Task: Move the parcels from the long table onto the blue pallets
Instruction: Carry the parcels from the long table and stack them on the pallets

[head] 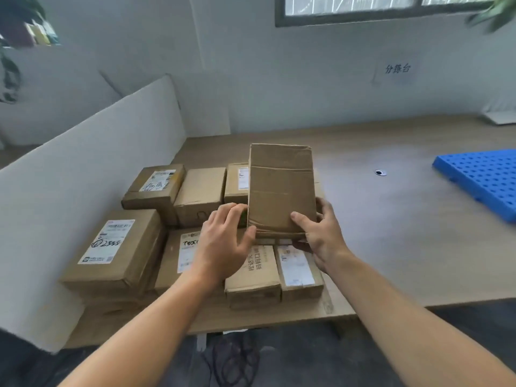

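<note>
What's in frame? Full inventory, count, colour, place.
held parcel: one, brown, upright above the stack
stacked parcels: at least seven, brown, table's left end
long table: one, light wood, centre
blue pallet: one, blue, table's right edge
partition board: one, white, left of the parcels
window: one, dark frame, top
wall sign: one, pale, back wall
plants: two, green, top corners
left grip: one, holds held parcel's left edge
right grip: one, holds its right edge

Pale wall [251,65] far, dark-framed window [349,7] high right with daylight, paper sign [398,69] below it, white partition panel [97,169] along the left, leafy plant [16,20] far left, wooden long table [391,219], dark floor [279,358] near.
</note>
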